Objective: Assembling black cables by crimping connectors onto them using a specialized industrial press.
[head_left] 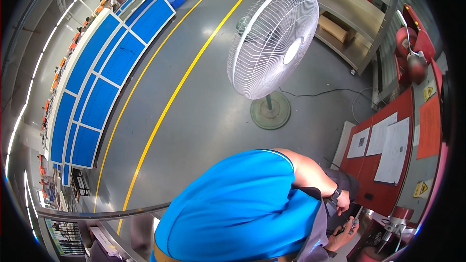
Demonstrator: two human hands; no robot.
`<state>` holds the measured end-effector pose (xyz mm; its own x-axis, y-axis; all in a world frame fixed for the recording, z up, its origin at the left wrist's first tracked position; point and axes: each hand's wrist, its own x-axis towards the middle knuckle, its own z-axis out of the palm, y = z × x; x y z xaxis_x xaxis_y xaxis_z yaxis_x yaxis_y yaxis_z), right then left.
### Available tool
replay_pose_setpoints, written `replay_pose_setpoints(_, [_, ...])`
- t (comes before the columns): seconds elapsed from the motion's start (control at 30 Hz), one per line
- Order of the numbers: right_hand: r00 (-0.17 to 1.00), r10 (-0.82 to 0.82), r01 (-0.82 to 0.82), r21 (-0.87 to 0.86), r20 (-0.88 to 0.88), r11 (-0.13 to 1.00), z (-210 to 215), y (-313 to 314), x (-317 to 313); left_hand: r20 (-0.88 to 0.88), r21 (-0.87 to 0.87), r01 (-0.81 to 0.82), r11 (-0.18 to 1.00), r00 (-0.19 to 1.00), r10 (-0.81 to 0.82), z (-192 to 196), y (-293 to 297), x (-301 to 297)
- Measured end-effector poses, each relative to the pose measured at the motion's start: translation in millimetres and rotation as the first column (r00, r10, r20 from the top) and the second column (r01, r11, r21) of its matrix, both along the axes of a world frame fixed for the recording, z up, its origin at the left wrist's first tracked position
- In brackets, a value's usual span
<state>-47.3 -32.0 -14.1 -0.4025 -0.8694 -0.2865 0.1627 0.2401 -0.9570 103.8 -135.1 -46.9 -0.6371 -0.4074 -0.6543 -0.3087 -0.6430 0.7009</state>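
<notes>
My left arm, in a blue short sleeve [242, 184], reaches to the right, with a black watch [333, 194] on the wrist. My left hand [342, 203] hangs beside a dark-clothed leg [347, 183]. Its fingers are bent and close together, and whatever they may hold is hidden. Just below, my right hand [341, 237] is closed around a small metal part [355, 224], too small to name. A shiny metal cylinder on a red fixture [390, 230] stands to the right of that hand.
A white-caged floor fan [272, 43] stands ahead on a round green base [270, 111], its cable [320, 94] trailing right. Red panels with papers [374, 150] line the right, below a metal shelf [340, 14]. Blue-panelled workstations [97, 87] lie left, beyond yellow floor lines [170, 102].
</notes>
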Motion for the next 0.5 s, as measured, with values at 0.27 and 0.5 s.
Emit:
replay_pose_setpoints(0.27, [0.998, -0.058, 0.058, -0.004, -0.034, 0.998, 1.7, -4.6, 7.4, 0.010, 0.009, 0.046, 0.999, 0.999, -0.046, -8.4, 1.6, -8.5])
replay_pose_setpoints(0.5, [0.983, -0.153, 0.153, -0.008, -0.100, 0.988, -18.7, 24.1, -10.2, -0.051, 0.007, 0.186, 0.983, 0.981, -0.185, -0.8, 19.9, -23.4])
